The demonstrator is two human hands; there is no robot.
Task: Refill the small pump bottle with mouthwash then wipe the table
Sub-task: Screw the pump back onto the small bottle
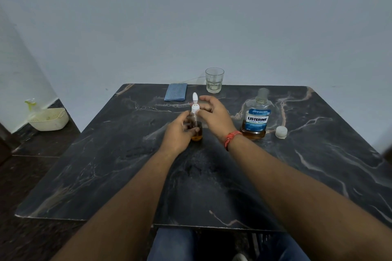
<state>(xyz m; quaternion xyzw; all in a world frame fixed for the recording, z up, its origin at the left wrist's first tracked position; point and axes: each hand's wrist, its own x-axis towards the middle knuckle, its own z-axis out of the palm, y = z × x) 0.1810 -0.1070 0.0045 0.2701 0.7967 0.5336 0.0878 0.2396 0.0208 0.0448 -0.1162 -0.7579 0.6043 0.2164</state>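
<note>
Amber-filled pump bottle [195, 127] w/in left hand [177, 133], seemingly.

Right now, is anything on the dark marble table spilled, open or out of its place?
No spill is visible. The clear Listerine mouthwash bottle stands uncapped; its white cap lies apart on the dark marble table, to its right.

1. Plain pale blue-grey wall [191, 17] fills the back, dimly and evenly lit.
2. Dark marbled floor [31, 176] runs along the left.
3. A cream plastic basket [49, 119] sits against the wall's foot.
</note>
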